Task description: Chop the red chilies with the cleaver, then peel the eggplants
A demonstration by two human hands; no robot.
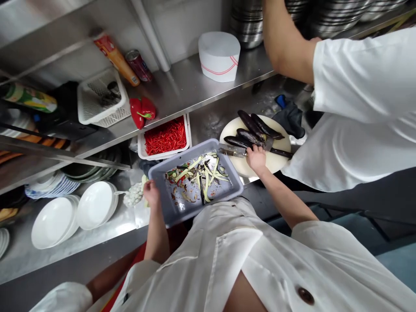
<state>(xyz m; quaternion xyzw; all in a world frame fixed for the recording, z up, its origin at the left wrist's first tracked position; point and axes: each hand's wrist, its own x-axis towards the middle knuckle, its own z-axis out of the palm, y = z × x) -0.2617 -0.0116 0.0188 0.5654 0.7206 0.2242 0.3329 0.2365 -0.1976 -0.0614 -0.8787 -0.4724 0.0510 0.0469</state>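
Observation:
My left hand (152, 193) grips the left rim of a grey plastic basin (155, 173), tilted against the front of my white jacket. Pale and dark vegetable peelings (204, 175) lie in the basin, with bits of red and brown scraps. My right hand (256, 159) is closed on a knife (232, 151) at the left part of a round white cutting board (276, 167); my fingers hide part of the knife. Several dark purple eggplants (250, 125) lie on the board, just beyond that hand.
A white tray of red chilies (165, 138) sits behind the basin. White bowls (97, 203) and peeled garlic (133, 195) stand left. The shelf holds red peppers (142, 110), a white basket (104, 97) and a paper hat (219, 56). A co-worker's arm (289, 43) reaches in right; another person's arm (110, 271) shows lower left.

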